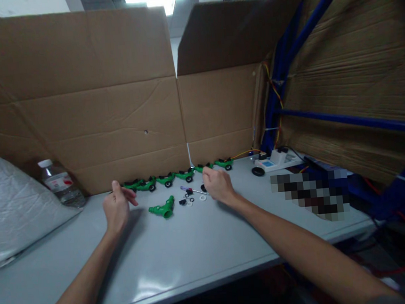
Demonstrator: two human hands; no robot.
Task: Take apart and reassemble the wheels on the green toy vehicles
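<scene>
Fittings in green, several of them (165, 180), lie in a row along the back of the counter (183, 253) in the head view, close to the cardboard wall (79, 115); black parts show on them, so they look assembled, though the hands partly cover the row and an exact count is hard. Nearer the person, between the two hands and apart from the row, lies one bare green fitting (163, 207) with its round opening facing the front and no black part visible on it. Just right of it are scattered small black parts (183, 202), a white ring (203, 198) and other little rings, with a screwdriver (185, 188) lying beyond them. Judging by the row, most pieces are done, and this bare one still lacks its loose parts; whether every piece in the row is complete cannot be told. The left hand (117, 207) is raised near the row's left end, loosely curled and part-way spread, with nothing visible in it. The right hand (218, 184) is curled nearly into a fist beside the screwdriver's tip; its fingertips are hidden, so I cannot tell whether it holds anything.
</scene>
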